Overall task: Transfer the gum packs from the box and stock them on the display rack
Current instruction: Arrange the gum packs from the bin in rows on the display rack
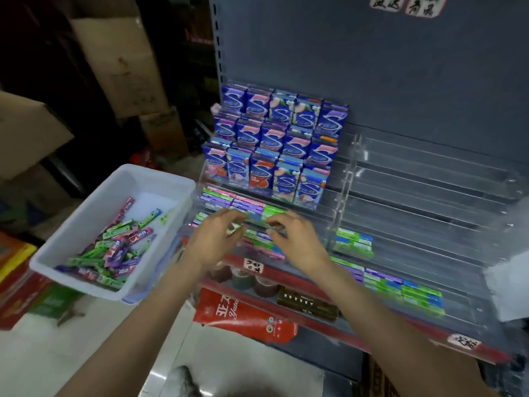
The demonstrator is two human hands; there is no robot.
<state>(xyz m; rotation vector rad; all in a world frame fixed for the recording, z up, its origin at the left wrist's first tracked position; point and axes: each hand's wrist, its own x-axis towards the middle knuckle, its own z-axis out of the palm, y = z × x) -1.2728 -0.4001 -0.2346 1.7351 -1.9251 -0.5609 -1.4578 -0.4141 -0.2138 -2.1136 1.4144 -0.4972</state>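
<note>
In the head view, both hands hover over the low left rows of the clear display rack (352,173). The left hand (213,239) and right hand (294,239) have loosely curled fingers over the flat gum packs (249,206) there; whether either pinches one cannot be told. The remaining loose packs (114,250) lie in the white box (86,224), left of the left hand, which is nearer; their long axes point every way.

A large white "S" marks each upright gum box (259,173) on the rack.
</note>
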